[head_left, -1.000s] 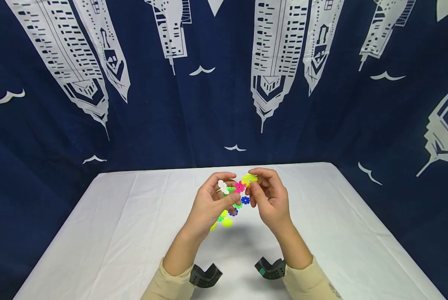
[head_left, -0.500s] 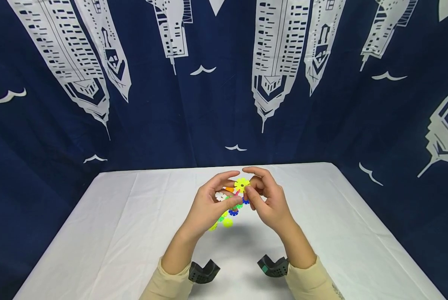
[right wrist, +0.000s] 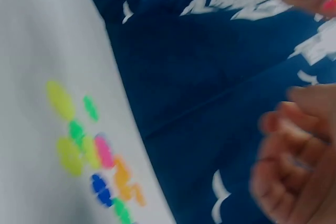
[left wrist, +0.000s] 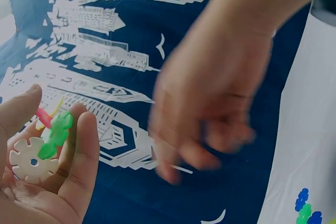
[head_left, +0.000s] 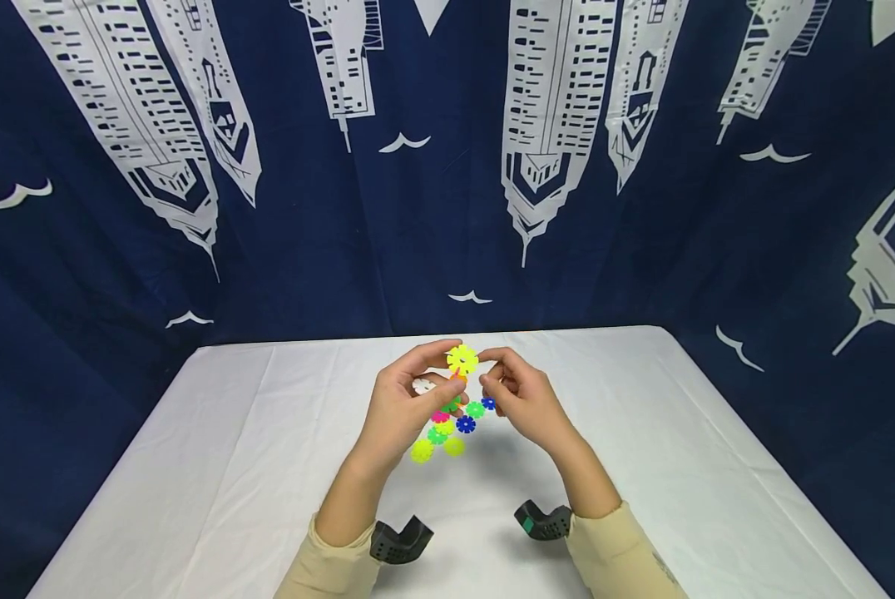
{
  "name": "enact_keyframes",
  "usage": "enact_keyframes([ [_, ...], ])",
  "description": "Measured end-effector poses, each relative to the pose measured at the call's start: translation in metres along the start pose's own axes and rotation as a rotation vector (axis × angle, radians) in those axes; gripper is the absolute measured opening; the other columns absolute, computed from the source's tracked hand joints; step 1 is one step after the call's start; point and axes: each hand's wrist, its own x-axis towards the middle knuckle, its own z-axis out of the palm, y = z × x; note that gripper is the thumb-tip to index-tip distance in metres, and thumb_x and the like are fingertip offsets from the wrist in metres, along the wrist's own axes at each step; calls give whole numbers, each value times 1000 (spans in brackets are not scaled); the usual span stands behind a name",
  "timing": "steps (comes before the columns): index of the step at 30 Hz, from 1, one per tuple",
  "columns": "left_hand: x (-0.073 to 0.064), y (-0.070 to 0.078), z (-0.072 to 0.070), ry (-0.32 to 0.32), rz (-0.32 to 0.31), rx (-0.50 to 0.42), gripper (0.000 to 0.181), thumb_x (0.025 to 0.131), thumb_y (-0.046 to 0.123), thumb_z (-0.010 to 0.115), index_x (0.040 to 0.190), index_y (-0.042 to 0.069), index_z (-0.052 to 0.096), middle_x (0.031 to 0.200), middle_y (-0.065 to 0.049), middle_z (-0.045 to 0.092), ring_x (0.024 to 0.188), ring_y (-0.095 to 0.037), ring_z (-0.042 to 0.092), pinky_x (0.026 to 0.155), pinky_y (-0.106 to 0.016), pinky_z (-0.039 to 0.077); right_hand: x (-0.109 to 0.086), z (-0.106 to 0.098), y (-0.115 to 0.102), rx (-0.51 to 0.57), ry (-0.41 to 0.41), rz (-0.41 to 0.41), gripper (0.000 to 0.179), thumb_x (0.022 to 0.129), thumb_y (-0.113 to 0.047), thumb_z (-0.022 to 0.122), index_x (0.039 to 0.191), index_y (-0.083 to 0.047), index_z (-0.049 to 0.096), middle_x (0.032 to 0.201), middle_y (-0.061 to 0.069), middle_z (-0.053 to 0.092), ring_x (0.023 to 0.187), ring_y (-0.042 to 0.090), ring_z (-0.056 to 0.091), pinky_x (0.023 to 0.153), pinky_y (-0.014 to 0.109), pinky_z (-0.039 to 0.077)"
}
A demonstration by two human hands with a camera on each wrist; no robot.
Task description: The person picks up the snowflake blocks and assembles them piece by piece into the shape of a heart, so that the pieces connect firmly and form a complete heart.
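Observation:
My left hand [head_left: 397, 412] holds a small chain of notched plastic snowflake discs. In the left wrist view a white disc [left wrist: 44, 169] lies against the palm, joined to a green disc [left wrist: 59, 129]. A pink disc [left wrist: 43, 117] shows edge-on beyond the green one. At the top of the chain a yellow disc [head_left: 462, 360] stands clear of the thumb in the head view. Close by on the right, apart from the chain, is my right hand [head_left: 528, 405]. Its fingers are loosely bent, blurred in both wrist views, with nothing visible in them.
Loose discs lie on the white table [head_left: 268, 466] below my hands, including a yellow disc [head_left: 422, 451], a blue disc [head_left: 466, 424] and a green disc [head_left: 475, 409]. Orange discs [right wrist: 123, 178] are among them. A dark blue printed curtain [head_left: 417, 241] hangs behind the table.
My right hand brought the yellow disc to the left hand's chain and let go of it, then drew slightly away. The left hand has shifted a little left with the chain.

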Motion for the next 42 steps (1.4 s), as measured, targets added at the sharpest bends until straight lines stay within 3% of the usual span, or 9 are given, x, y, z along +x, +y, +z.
enact_keyframes([
  [5,1,0,-2,21,2,-36,42,90,4,71,131,10,65,112,-14,57,71,-15,73,70,-39,63,3,12,30,-146,-199,152,25,95,-17,67,120,-18,63,86,6,66,59,14,54,56,26,48],
  [9,1,0,-3,46,3,-6,42,90,6,72,131,10,66,112,-14,59,77,-16,74,71,-26,61,0,22,50,-236,-257,183,28,92,-16,70,119,-22,66,82,-2,63,66,13,52,60,26,44],
  [12,0,-1,-3,68,6,36,41,89,9,74,130,13,67,111,-11,62,81,-17,74,67,-19,53,-4,29,61,-306,-285,177,35,89,-16,74,123,-23,69,81,-4,60,71,12,51,64,25,42],
  [15,1,-1,-4,81,7,66,41,89,11,75,128,18,69,109,-8,63,85,-20,73,65,-20,45,-6,36,68,-397,-291,179,40,87,-19,77,126,-25,69,77,-6,56,71,10,50,63,25,40],
  [18,2,-1,-4,71,5,71,42,88,11,75,128,24,68,110,-6,66,93,-21,71,71,-23,47,-6,41,71,-477,-271,200,43,85,-21,79,127,-27,70,73,-6,53,68,11,48,58,27,37],
  [24,3,-2,-5,24,7,8,51,88,7,74,135,24,61,106,-9,68,92,-19,69,91,-36,50,-6,48,72,-533,-230,222,26,83,-20,81,108,-21,73,74,-5,52,68,13,48,60,29,37],
  [31,2,-3,-7,29,15,8,52,90,7,73,138,23,59,100,-4,63,87,-12,67,81,-24,53,-7,50,71,-554,-230,241,33,84,-20,81,114,-18,71,74,-4,51,69,13,47,61,29,37],
  [35,2,-1,-8,27,12,6,51,91,7,70,138,24,58,106,-5,60,81,-9,67,81,-23,52,-6,51,70,-552,-226,247,25,84,-20,81,107,-17,72,75,-3,52,70,14,47,61,29,37],
  [42,2,0,-9,30,-16,-57,46,92,3,68,136,14,60,109,-6,53,79,-10,74,80,-22,57,-6,51,70,-552,-210,273,27,82,-21,83,102,-19,65,82,-3,54,72,14,49,64,28,41],
])
